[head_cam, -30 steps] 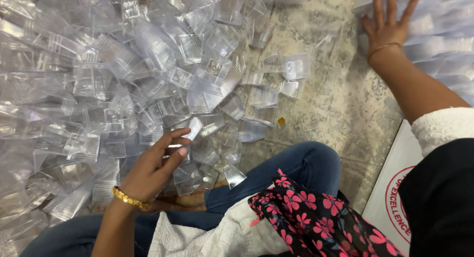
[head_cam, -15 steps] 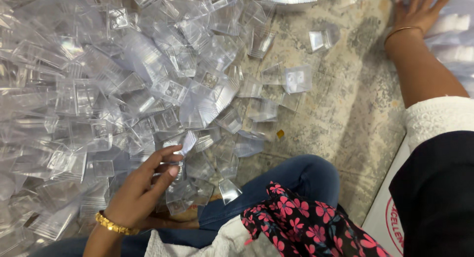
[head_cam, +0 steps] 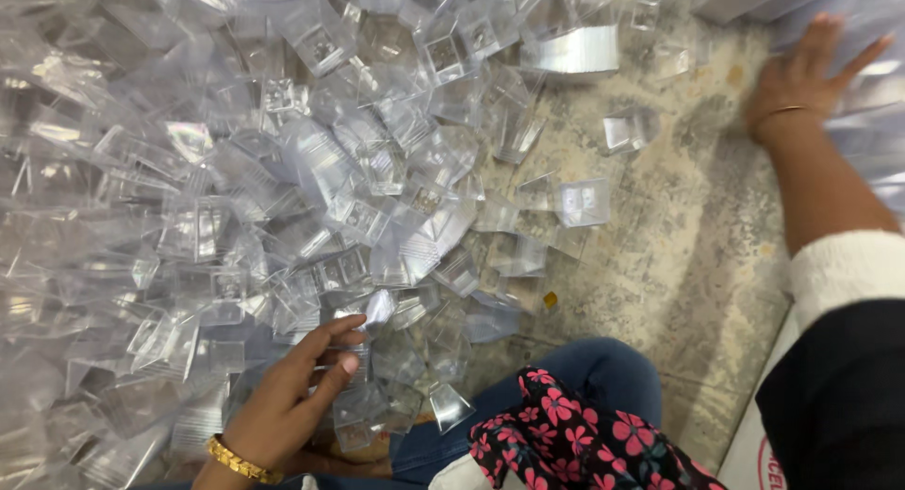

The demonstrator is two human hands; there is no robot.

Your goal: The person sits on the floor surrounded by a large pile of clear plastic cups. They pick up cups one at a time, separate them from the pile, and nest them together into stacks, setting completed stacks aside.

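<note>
Head view, looking down: huge heap of clear plastic pieces (head_cam: 236,170), spread over the whole left part of the floor and thinning toward the middle. Bare speckled floor (head_cam: 679,264) to the right of the heap. Stack of clear sheets (head_cam: 848,38) along the far right edge of the floor, blurred. Blue-jeaned knee (head_cam: 584,377) at the near edge, with red-flowered dark cloth (head_cam: 575,443) draped beside it. Dark garment with a white cuff (head_cam: 844,264) at the near right corner.

Left hand (head_cam: 292,405), gold bangle (head_cam: 240,460) at the wrist, down at the near edge of the heap; grip loosely curled, fingers (head_cam: 330,334) touching a small clear piece (head_cam: 377,306), though whether actually pinching it cannot be told. Right hand (head_cam: 806,75), thin bracelet at the wrist, stretched to the far right edge, fingers spread flat against the clear sheets, grip open, holding nothing.

Loose clear box (head_cam: 584,203) alone on the bare floor just beside the heap. Tiny yellow scrap (head_cam: 550,300) on the floor near the knee.
</note>
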